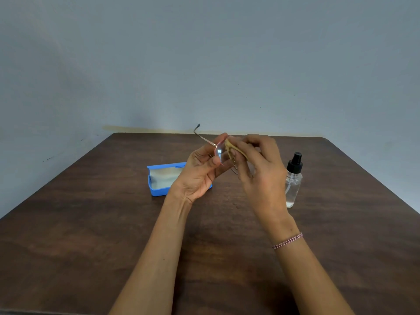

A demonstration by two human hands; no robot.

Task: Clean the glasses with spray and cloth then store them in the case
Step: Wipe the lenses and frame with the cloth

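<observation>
Glasses [218, 153], raised off the tabletop [91, 223] between both hands, at the middle of the view. Pinched at the frame's edge by the left hand [201, 172], thumb and fingers closed on the rim near the hinge, probably to keep skin off the lens while giving the other hand something firm to rub against. One temple arm sticking up and away beyond that grip, unfolded, likely left open so the lens stays reachable from both faces. Right hand [261, 169] closed on a small yellowish cloth [229, 146], fingers pressing it onto the lens just right of the left grip; wiping step apparently under way. Whether the cloth wraps both faces of the lens: cannot tell, fingers in the way.

Spray bottle [293, 180] standing upright just right of the right hand, cap on, out of the way yet near should more mist be wanted. Blue case [159, 180] lying open behind and below the left hand, pale lining showing, partly hidden by the palm; left open presumably so the glasses can go straight in once dry. Storing not yet begun.
</observation>
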